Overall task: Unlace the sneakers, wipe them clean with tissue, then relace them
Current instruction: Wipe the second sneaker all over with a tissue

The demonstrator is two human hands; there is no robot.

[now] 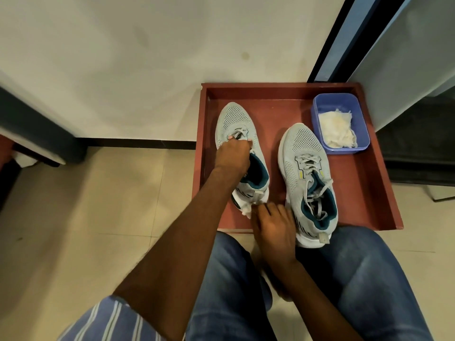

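Two pale grey mesh sneakers with teal lining stand in a red-brown tray (364, 183) on the floor. My left hand (234, 153) reaches over the left sneaker (235, 116) and grips its upper at the lace area, fingers curled round the tongue. My right hand (273, 225) is at that shoe's heel and pinches a white wad of tissue (246, 212) against the white sole. The right sneaker (299, 148) stands untouched beside it, its grey laces loose and trailing into the opening. A blue plastic box (317, 107) at the tray's far right holds crumpled tissues (337, 129).
The tray lies against a cream wall, next to a dark door frame (327, 45) on the right. My knees in blue jeans (369, 279) sit at the tray's near edge. Beige floor tiles (110, 205) spread to the left, with dark furniture (37, 134) at the far left.
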